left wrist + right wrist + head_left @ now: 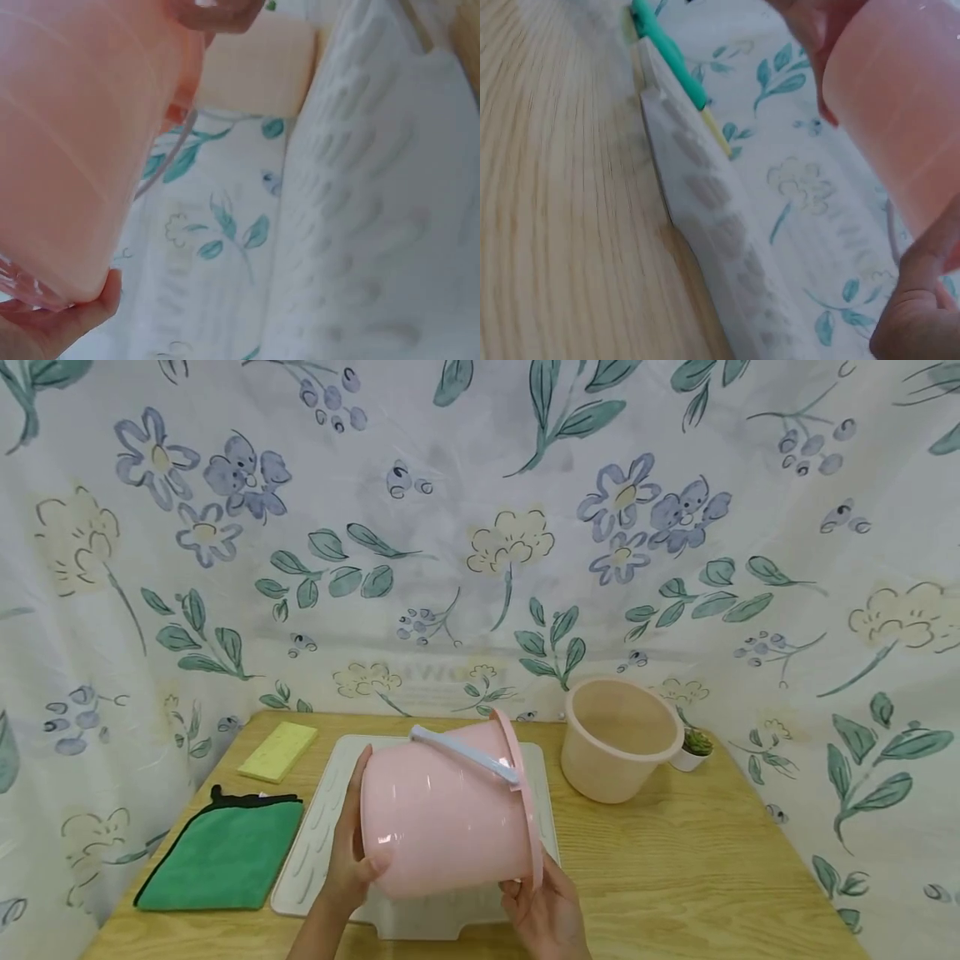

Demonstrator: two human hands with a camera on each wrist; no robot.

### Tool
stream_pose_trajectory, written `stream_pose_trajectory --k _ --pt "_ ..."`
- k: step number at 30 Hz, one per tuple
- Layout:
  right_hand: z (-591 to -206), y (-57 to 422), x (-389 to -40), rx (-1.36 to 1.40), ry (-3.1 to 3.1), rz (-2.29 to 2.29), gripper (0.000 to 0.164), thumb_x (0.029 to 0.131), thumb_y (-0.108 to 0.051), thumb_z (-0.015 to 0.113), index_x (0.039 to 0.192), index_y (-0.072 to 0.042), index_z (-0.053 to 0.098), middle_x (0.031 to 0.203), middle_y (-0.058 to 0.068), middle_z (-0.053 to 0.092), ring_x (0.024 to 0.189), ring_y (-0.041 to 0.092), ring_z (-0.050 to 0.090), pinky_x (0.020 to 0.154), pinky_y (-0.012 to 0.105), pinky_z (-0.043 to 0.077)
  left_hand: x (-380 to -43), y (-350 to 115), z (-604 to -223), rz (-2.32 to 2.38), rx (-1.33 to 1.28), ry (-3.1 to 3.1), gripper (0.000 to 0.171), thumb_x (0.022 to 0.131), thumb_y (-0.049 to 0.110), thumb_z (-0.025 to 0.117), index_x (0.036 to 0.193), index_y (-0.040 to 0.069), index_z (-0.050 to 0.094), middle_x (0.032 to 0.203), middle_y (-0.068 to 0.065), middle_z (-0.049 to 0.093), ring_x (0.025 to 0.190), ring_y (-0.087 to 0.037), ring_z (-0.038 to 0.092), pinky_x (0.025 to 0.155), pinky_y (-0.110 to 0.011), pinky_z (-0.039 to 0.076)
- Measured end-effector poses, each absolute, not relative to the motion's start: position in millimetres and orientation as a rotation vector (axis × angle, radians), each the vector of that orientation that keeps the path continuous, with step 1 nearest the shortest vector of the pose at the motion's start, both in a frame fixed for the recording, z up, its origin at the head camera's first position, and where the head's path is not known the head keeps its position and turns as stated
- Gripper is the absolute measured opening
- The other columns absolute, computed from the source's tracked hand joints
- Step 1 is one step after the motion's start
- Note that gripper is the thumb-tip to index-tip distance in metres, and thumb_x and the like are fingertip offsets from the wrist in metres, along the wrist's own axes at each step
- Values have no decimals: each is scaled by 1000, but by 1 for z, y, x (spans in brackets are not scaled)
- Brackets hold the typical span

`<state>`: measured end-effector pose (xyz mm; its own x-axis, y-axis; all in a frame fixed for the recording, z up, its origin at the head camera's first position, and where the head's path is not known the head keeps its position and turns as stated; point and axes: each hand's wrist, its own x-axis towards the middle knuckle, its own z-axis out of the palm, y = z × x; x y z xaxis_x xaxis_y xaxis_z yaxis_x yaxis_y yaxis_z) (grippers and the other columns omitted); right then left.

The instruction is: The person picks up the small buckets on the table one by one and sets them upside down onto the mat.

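Observation:
Both hands hold a pink bucket (446, 810) tipped on its side above a white ridged drain board (307, 860). Its base faces left and its mouth faces right. The left hand (352, 852) grips the base end, thumb on the near side and fingers behind. At the lower right, the right hand (547, 910) pinches the rim. A pale blue handle (468, 752) lies across the upper side of the bucket. In both wrist views the bucket (75, 142) hangs clear of the board (705, 187). The bucket's inside is hidden.
A cream bucket (607, 768) stands at the back right, beside a small potted plant (693, 747). On the left lie a yellow sponge (279, 752) and a green cloth (225, 856) with black edging. A flowered curtain (450, 527) hangs behind the wooden table (690, 877).

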<state>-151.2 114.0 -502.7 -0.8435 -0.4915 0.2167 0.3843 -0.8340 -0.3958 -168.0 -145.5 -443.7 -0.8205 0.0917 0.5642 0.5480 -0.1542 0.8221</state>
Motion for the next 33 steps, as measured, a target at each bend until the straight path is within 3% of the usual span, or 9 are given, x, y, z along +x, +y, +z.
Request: stream_pose_trajectory --k 5,11,14,18,21,26,33 --pt "-498 130 -152 -420 851 -2465 45 110 -33 17 119 -25 61 106 -7 70 94 11 69 83 25 55 -164 -150 -437 -1720 -651 -1863 112 63 21 75 159 9 19 154 -11 37 124 -15 47 85 -26 51" --pt "-490 145 -153 -317 1128 -2418 40 110 -33 23 129 -31 57 114 -7 65 96 9 67 84 25 56 -162 -151 -430 -1317 -611 -1957 127 48 37 91 153 1 30 159 -20 26 129 -21 43 91 -24 49" --pt "-487 151 -154 -292 1288 -2416 37 110 -31 27 136 -34 55 112 -7 64 96 8 66 81 24 57 -159 -153 -426 -1097 -541 -2031 126 49 59 90 151 4 37 158 -19 29 127 -29 45 85 -40 57" --pt "-480 154 -154 -128 1613 -2395 31 108 -28 42 134 -36 56 108 -4 61 93 8 65 76 24 57 -154 -156 -422 -865 -462 -2100 115 61 82 70 148 11 44 156 -22 31 124 -41 46 75 -63 55" --pt "-475 157 -155 -3 1868 -2358 34 103 -23 53 136 -32 57 108 0 59 92 11 64 74 27 58 -150 -158 -421 -786 -443 -2134 109 66 86 59 148 15 45 157 -21 30 123 -45 45 73 -62 55" --pt "-468 168 -162 11 2150 -2298 52 96 -9 61 146 -13 47 110 6 59 93 11 63 74 32 59 -148 -165 -423 -727 -433 -2176 108 64 85 62 148 19 46 157 -21 29 123 -44 46 70 -61 56" --pt "-458 188 -169 -18 2332 -2236 61 91 -5 68 147 -13 46 111 6 57 93 10 62 76 31 58 -147 -177 -424 -619 -430 -2211 109 64 89 56 148 21 46 157 -24 28 132 -45 38 70 -64 55"
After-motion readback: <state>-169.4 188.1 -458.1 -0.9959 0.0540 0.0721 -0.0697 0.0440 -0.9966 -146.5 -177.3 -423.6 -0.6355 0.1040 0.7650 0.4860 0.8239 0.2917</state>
